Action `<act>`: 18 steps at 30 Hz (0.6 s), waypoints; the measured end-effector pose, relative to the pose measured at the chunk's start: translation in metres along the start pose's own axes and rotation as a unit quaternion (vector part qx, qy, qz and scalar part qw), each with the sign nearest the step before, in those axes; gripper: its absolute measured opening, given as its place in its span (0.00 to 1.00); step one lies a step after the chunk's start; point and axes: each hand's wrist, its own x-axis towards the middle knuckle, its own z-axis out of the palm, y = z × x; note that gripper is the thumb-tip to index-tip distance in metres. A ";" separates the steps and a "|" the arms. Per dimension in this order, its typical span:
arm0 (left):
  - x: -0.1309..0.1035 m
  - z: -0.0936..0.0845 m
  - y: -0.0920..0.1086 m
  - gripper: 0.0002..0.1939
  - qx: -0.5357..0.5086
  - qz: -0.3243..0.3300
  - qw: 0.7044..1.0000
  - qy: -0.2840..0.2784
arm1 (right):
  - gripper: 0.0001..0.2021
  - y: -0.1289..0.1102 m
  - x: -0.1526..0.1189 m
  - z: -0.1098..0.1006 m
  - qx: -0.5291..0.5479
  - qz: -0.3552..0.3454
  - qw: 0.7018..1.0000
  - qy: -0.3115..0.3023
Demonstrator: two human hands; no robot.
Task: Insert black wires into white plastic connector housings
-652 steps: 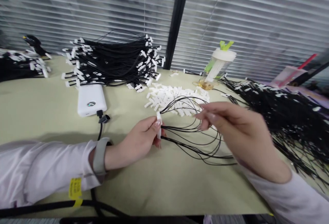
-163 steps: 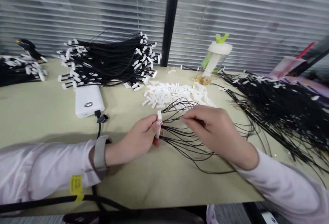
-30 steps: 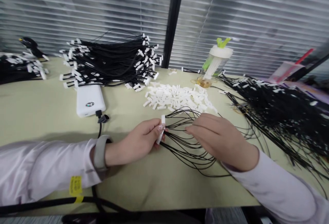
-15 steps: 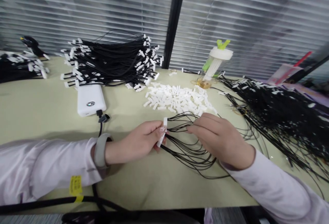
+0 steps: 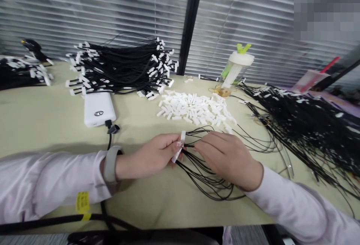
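Between thumb and fingers my left hand [image 5: 153,155] pinches a narrow white connector [image 5: 182,137], tilted and held above the table. Several thin black wires [image 5: 197,192] run out of its right side and loop under my other hand. My right hand [image 5: 229,157] is closed, its fingertips at the wires a short way right of the connector. A wire seems pinched there, though the fingers partly hide it. Just beyond both hands lies a loose heap of small white connectors [image 5: 197,108].
A stack of black cables with white ends [image 5: 123,65] lies at the back left, behind a white power bank [image 5: 99,109] with a plugged-in cord. A lidded bottle [image 5: 236,74] stands at the back. Tangled black wires [image 5: 309,125] cover the right side. A thick black cable [image 5: 50,220] crosses the front.
My right hand has moved left along the wires, closer to the connector. My left hand and the connector have barely shifted.
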 end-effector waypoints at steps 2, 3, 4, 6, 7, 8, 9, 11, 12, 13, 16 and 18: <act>0.000 0.000 0.000 0.17 -0.001 -0.004 1.000 0.003 | 0.07 0.000 0.000 0.000 -0.011 -0.006 1.000 0.005; 0.000 0.000 0.000 0.17 0.001 -0.005 1.000 0.004 | 0.07 -0.001 0.000 0.001 -0.016 -0.010 1.000 0.009; 0.000 0.000 0.001 0.17 0.004 -0.006 1.000 0.004 | 0.07 -0.001 0.000 0.001 -0.020 -0.014 1.000 0.012; 0.000 0.001 0.003 0.17 0.009 -0.009 1.000 0.004 | 0.07 -0.002 0.000 0.002 -0.025 -0.022 0.999 0.015; 0.000 0.001 0.004 0.17 0.008 -0.010 1.000 0.005 | 0.07 -0.003 0.001 0.003 -0.025 -0.024 0.999 0.015; 0.000 0.001 0.004 0.17 0.005 -0.010 1.000 0.006 | 0.07 -0.002 0.001 0.004 -0.024 -0.026 0.999 0.014; 0.000 0.002 0.005 0.17 -0.002 -0.010 1.000 0.009 | 0.07 -0.002 0.002 0.004 -0.019 -0.024 0.999 0.012; 0.001 0.003 0.004 0.16 -0.025 -0.018 0.999 0.024 | 0.05 0.002 0.004 0.001 -0.003 -0.007 1.000 0.019; 0.002 0.003 0.003 0.15 -0.042 -0.026 0.998 0.037 | 0.04 0.005 0.004 -0.003 0.008 0.012 0.999 0.030; 0.003 0.003 0.001 0.15 -0.062 -0.033 0.996 0.056 | 0.03 0.008 0.005 -0.007 0.019 0.037 0.998 0.049; 0.006 0.003 -0.004 0.12 -0.140 -0.042 0.980 0.136 | 0.05 0.018 0.004 -0.025 0.049 0.124 0.986 0.098; 0.009 0.002 -0.005 0.10 -0.200 -0.047 0.961 0.183 | 0.09 0.021 0.003 -0.033 0.089 0.157 0.983 0.035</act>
